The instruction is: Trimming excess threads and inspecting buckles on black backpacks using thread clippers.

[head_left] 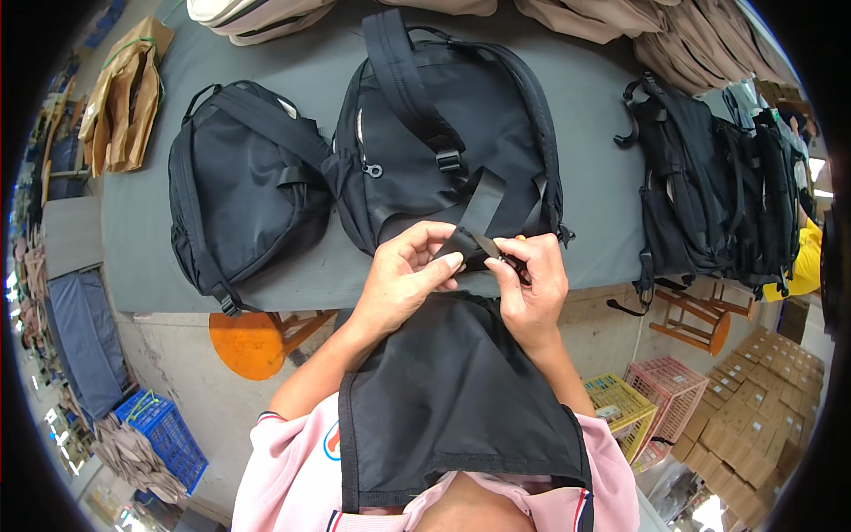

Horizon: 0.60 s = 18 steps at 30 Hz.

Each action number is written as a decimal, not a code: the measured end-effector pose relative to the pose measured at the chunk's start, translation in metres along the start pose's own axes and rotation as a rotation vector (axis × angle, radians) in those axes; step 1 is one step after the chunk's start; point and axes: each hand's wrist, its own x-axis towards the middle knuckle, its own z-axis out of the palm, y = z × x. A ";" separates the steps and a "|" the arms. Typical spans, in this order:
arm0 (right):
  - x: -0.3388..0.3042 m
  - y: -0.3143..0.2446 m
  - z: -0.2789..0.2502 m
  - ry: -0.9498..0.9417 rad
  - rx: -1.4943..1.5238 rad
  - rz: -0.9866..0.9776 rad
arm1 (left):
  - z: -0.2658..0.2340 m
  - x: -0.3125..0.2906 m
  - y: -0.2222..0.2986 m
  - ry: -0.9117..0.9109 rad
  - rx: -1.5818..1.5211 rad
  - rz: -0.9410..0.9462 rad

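A large black backpack (452, 115) lies on the grey table, its padded shoulder strap (403, 75) laid across it. From its lower end a black webbing strap (483, 204) runs toward me. My left hand (412, 270) pinches a folded part of this webbing between thumb and fingers. Close beside it, my right hand (530, 275) is closed on another part of the same webbing, with a small dark piece at the fingertips that I cannot make out. A smaller black backpack (253, 177) lies to the left, touching the large one.
Several black backpacks (691, 177) are stacked at the table's right end. Beige bags (603, 18) line the far edge; a brown paper bag (128, 106) stands far left. Below are a wooden stool (246, 341), a blue crate (164, 434), a yellow crate (620, 403) and cardboard boxes (745, 417).
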 end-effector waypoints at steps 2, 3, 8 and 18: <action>0.001 -0.004 -0.001 -0.010 0.001 0.015 | 0.000 0.000 0.001 0.008 0.001 -0.008; 0.000 -0.005 -0.002 -0.020 0.003 0.032 | 0.002 -0.001 0.001 0.012 0.004 -0.008; 0.005 0.003 0.002 -0.044 -0.137 -0.115 | -0.002 0.001 -0.001 0.021 0.033 0.038; 0.001 -0.009 -0.003 -0.085 0.040 0.110 | 0.002 -0.002 -0.001 -0.010 0.013 0.004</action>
